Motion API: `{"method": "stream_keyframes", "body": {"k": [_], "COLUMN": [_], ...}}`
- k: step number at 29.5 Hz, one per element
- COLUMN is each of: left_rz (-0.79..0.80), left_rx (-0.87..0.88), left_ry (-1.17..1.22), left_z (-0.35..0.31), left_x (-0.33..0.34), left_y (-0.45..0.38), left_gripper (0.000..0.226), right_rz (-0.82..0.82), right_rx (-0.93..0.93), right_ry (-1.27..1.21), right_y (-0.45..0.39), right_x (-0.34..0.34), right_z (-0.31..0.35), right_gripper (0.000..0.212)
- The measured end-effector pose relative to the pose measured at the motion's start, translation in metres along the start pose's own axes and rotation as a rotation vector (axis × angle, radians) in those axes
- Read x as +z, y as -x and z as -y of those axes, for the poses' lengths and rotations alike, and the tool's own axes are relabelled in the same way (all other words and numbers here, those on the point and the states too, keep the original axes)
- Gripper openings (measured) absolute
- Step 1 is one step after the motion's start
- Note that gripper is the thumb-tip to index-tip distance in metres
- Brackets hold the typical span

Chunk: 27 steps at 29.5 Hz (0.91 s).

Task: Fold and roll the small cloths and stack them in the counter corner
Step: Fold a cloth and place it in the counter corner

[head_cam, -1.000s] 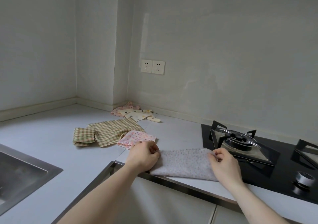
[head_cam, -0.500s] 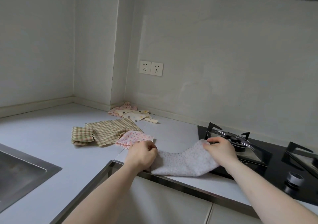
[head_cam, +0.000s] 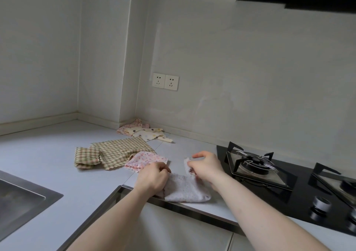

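Fingers point(head_cam: 163, 170) of both hands pinch the grey cloth point(head_cam: 185, 190) at the pale counter point(head_cam: 48, 160) edge

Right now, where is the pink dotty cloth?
In the head view, the pink dotted cloth lies on the counter just left of centre, against the green checked cloth and just beyond the left hand.

We count two hands point(head_cam: 154, 177), two wall sockets point(head_cam: 165, 81), two stove burners point(head_cam: 254, 164) and one sink point(head_cam: 17, 198).
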<state>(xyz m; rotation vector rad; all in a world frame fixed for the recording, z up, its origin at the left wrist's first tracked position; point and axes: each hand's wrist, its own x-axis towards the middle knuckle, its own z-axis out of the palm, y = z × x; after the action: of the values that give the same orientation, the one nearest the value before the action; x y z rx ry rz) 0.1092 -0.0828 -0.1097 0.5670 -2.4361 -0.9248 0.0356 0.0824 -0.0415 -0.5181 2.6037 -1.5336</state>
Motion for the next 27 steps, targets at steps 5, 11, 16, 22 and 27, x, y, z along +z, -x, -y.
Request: {"method": "stream_keyframes", "body": {"k": [5,11,16,22,27], "left_rz": [0.009,-0.01,0.011,0.024,0.012], "left_rx": [0.0,-0.007,-0.02,0.041,0.093], "left_ry": [0.018,0.072,0.062,0.052,0.235], "left_z": [0.001,0.001,0.0,-0.002,0.002], "left_x": [-0.001,-0.001,0.0,0.001,-0.001], "left_y": [-0.001,0.001,0.002,0.003,0.003], "left_gripper": [0.029,0.032,0.027,0.022,0.029], "right_rz": [0.111,0.133,-0.114,-0.037,-0.02], "right_rx": [0.044,-0.008,-0.139,-0.077,-0.064], "right_ry": [-0.075,-0.019,0.186,0.169,0.089], "right_y": [0.015,0.013,0.002,0.002,-0.001], "right_x": [0.022,0.019,0.001,0.004,0.01], "right_z": [0.008,-0.003,-0.036,-0.069,-0.068], "right_gripper": [0.028,0.024,0.021,0.046,0.048]}}
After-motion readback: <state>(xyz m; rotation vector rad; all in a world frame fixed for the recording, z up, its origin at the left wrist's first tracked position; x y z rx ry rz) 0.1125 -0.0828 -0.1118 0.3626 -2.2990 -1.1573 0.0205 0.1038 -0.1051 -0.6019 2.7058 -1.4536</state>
